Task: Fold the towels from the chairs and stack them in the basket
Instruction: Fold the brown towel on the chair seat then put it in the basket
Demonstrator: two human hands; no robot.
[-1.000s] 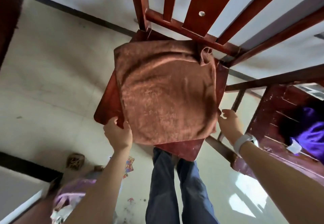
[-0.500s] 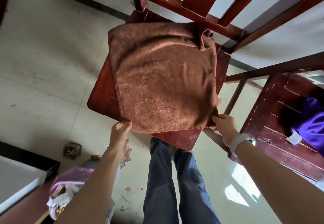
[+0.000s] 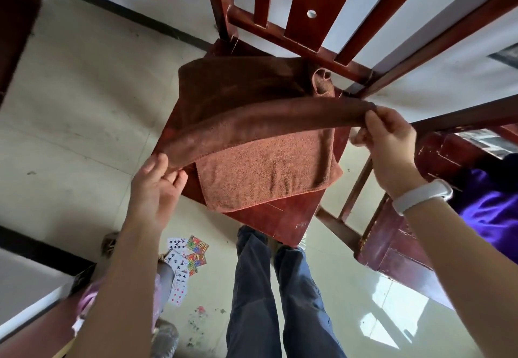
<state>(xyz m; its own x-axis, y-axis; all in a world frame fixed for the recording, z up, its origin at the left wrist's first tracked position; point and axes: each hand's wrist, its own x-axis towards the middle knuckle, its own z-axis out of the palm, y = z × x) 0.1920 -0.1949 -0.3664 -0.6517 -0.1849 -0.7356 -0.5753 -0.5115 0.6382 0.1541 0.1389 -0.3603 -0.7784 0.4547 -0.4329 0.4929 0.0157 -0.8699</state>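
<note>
A brown towel (image 3: 260,122) lies on the seat of a red wooden chair (image 3: 283,217). The left hand (image 3: 157,186) and right hand (image 3: 389,139) each pinch a corner of its upper layer, lifted in a sagging band above the lower layer flat on the seat.

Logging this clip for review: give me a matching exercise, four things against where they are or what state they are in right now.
Things:
1. brown towel
2. left hand
3. purple cloth
4. playing cards

States or places:
A. scattered on the floor
B. lying on the second chair, at the right edge of the view
C. pinching one end of the lifted towel edge
D. spread on the chair seat, one edge raised between the two hands

Pairs: 1-D, 2-C, 3-B, 4-A
</note>
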